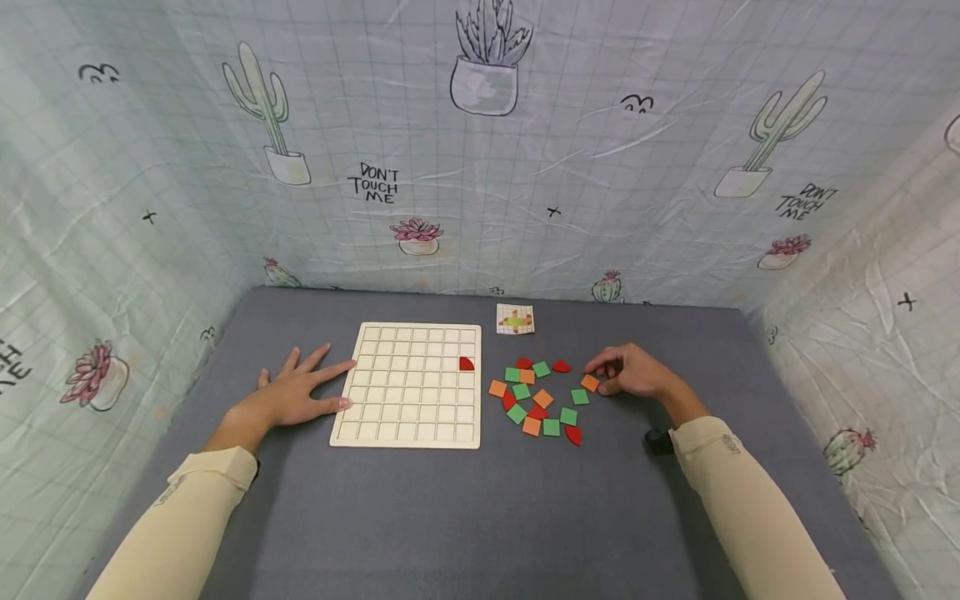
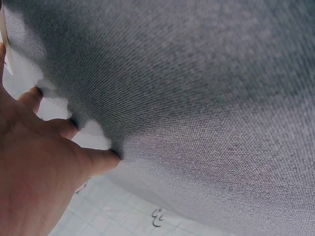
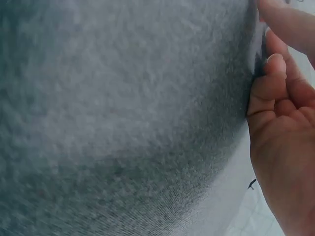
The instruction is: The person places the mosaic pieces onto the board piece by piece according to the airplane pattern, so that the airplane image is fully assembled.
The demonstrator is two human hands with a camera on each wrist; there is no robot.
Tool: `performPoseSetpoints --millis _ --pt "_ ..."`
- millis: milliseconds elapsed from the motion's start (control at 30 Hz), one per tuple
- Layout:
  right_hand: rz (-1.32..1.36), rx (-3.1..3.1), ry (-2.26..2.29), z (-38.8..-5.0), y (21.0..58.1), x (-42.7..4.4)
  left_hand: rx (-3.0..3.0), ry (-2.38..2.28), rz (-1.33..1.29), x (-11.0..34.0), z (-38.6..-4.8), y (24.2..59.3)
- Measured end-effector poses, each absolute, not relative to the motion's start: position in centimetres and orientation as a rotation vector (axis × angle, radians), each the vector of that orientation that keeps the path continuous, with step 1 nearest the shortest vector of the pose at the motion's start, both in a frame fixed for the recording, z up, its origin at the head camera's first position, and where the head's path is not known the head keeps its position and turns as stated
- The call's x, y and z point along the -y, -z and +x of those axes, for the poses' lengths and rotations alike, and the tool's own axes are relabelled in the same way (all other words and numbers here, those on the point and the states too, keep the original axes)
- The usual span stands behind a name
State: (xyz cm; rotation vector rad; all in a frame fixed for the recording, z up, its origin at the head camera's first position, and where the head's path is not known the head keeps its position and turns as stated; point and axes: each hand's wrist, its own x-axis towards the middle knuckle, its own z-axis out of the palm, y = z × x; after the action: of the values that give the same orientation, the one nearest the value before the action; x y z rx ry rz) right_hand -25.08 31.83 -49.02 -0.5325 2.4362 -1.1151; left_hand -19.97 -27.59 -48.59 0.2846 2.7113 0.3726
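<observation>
Touches left edge of grid board (image 1: 412, 385) with straight, spread fingers of left hand (image 1: 294, 398). Bends fingers of right hand (image 1: 636, 372) at orange tile (image 1: 590, 383), right end of scattered tiles (image 1: 521, 392) on gray table (image 1: 450, 517); cannot tell whether pinching.

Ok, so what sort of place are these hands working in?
Probably a small makeshift tabletop booth, perhaps for recording: cactus-print fabric hangs along the far edge and both sides of a gray tabletop, where a cream gridded board lies.
</observation>
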Motion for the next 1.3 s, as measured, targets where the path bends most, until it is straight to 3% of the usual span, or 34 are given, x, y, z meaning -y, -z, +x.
performPoseSetpoints --millis 833,1300 --pt "-0.691 -2.71 0.856 -24.0 49.7 -30.8 -2.713 -0.388 0.29 27.3 -19.8 48.6" --pt "-0.639 -2.742 0.835 -23.6 48.2 -30.0 -2.716 -0.378 0.297 27.3 -19.7 48.4"
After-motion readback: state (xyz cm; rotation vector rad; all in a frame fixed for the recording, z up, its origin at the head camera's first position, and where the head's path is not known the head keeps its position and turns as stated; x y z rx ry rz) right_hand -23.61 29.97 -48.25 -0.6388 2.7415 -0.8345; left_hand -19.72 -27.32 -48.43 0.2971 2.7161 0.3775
